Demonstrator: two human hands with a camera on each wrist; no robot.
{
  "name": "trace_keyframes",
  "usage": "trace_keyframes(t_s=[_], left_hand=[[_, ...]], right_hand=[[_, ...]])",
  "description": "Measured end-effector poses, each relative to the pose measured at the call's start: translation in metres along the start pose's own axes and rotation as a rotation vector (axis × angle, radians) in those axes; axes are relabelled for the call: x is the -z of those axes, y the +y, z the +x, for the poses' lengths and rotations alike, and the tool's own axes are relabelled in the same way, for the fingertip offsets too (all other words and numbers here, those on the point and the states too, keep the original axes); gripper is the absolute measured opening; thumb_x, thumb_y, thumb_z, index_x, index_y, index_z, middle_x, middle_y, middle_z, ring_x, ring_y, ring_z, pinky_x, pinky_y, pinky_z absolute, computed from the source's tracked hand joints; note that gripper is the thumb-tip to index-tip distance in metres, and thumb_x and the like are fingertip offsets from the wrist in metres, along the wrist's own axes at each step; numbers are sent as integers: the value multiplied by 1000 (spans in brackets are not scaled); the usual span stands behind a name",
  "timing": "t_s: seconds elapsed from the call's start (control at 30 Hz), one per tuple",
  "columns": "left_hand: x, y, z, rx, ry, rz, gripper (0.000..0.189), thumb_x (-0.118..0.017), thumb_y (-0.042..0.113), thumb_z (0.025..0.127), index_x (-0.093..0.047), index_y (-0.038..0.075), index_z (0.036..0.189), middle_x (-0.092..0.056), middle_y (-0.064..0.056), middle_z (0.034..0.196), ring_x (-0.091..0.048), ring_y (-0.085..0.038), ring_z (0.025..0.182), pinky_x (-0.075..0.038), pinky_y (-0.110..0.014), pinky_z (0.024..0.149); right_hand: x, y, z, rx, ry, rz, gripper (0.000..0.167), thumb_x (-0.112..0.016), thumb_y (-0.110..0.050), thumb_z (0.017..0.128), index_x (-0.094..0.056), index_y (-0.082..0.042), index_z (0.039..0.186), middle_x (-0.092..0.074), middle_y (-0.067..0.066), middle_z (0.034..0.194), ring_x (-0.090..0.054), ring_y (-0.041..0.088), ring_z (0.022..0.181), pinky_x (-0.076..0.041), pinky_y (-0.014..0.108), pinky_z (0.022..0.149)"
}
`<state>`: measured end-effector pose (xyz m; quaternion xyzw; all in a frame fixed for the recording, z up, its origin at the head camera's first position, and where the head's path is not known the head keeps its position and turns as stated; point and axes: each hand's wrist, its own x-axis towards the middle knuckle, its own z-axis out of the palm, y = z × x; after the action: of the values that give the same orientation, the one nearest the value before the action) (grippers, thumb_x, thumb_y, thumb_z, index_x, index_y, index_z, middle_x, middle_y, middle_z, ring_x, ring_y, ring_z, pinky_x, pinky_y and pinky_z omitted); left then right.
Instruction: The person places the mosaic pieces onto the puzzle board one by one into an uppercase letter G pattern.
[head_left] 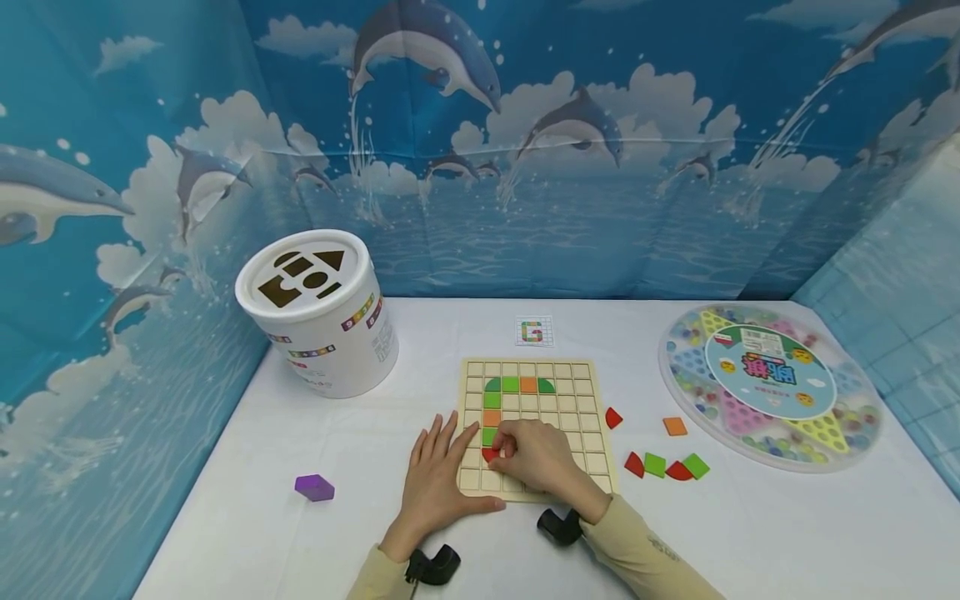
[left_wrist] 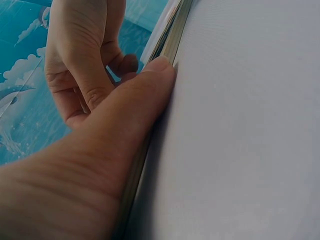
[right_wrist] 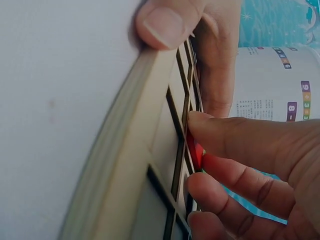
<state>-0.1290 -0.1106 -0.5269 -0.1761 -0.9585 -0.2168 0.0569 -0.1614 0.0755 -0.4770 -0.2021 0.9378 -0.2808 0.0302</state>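
A wooden grid board [head_left: 528, 362] lies on the white table, with green and orange squares and green quarter-circles forming a curve in its cells. At the lower end of that curve is a red quarter-circle tile [head_left: 490, 455], pinched at the board's surface between the thumb and forefinger of my right hand [head_left: 542, 454]. In the right wrist view the red tile [right_wrist: 195, 151] shows partly behind the thumb. My left hand [head_left: 437, 487] rests at the board's lower left corner with fingers spread, its thumb against the near edge. A small card [head_left: 534, 332] with a coloured G pattern lies beyond the board.
Right of the board lie several loose tiles, including a red quarter-circle [head_left: 613, 417], an orange square [head_left: 675, 427] and a green square [head_left: 655, 465]. A round game box [head_left: 795, 429] sits farther right. At left stand a white bucket [head_left: 337, 350] and a purple block [head_left: 314, 487].
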Motion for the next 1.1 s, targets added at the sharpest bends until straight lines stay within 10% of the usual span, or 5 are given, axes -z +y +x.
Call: trace_keyframes(t_s=[0.47,1.1], left_hand=[[1,2,-1,2,23,14,110,-67,78,58,-38,20,147,-26,-14,152,-14,-33,141,-11,-51,110],[1,3,0,2,22,-17,110,-69,77,58,-38,19,146,-26,-15,152,-14,-34,141,-12,-53,109]], right_hand=[[23,8,-12,-31,41,12,20,-81,-20,73,-61,-21,69,-46,-14,55,-42,5,49,-33,24,43],[109,86,-65,-200,38,-25,11,-74,-27,82,-67,-20,84,-54,-10,68,-45,11,50,-36,28,43]])
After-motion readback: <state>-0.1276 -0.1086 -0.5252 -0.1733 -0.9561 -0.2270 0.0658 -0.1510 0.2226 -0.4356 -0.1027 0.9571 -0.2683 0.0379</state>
